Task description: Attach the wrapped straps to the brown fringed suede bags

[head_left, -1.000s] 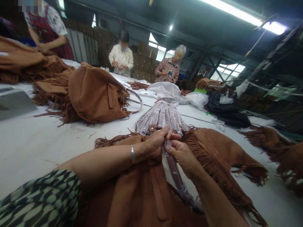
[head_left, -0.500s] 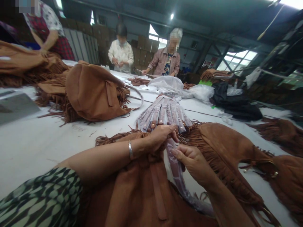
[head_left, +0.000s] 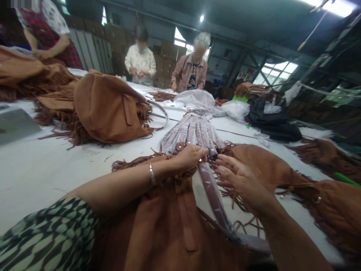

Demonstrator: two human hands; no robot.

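A brown suede fringed bag (head_left: 160, 222) lies right in front of me. Its shoulder strap (head_left: 211, 188), wrapped in clear plastic, curves from the top down to the lower right. My left hand (head_left: 189, 156) is closed on the upper end of that strap, near a metal stud. To the right of the strap, my right hand (head_left: 239, 178) is held with its fingers stretched out and nothing in them. Just beyond my hands a bundle of plastic-wrapped straps (head_left: 191, 130) fans out on the white table (head_left: 113, 165).
Another brown bag (head_left: 107, 109) sits at the left, and more fringed bags (head_left: 259, 162) lie at the right. Clear plastic bags (head_left: 194, 98) and a black cloth item (head_left: 276, 120) are farther back. Three people (head_left: 190, 67) stand across the table.
My right hand has let go of the plastic-wrapped strap, opened its fingers and moved slightly right. My left hand stays on the strap's upper end. The view has shifted a little.
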